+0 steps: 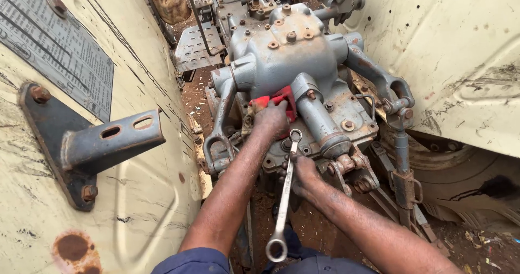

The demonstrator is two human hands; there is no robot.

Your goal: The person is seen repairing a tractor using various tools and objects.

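The left hand (271, 117) is pressing a red rag (280, 101) against the grey housing (287, 52), fingers curled together over the cloth; the rag is bunched between the hand and the casting, just left of the cylinder (317, 117) that is slanting down to the right. The right hand (304, 172) is gripping a spanner (283, 198) near its upper end, fingers closed around the shank. The spanner is standing nearly upright: its upper ring end (296, 135) is sitting against the lower face of the housing, just below the left hand, and its lower ring end (276, 249) is hanging free above the dark blue sleeves (195, 262). Whether the upper ring is seated on a bolt cannot be told. Both forearms are smeared with grease. Rusty bolts (291, 36) are studding the top cover of the housing. A lift arm (219, 127) is hanging down on the left of the housing, and a second arm (379, 81) is reaching to the right, joined to a link rod (402, 155). Cream fenders (135, 214) are flanking the assembly on both sides; the left one is carrying a dark bracket (105, 141) and a plate (59, 46). A tyre (466, 182) is showing at lower right above reddish soil (319, 225).
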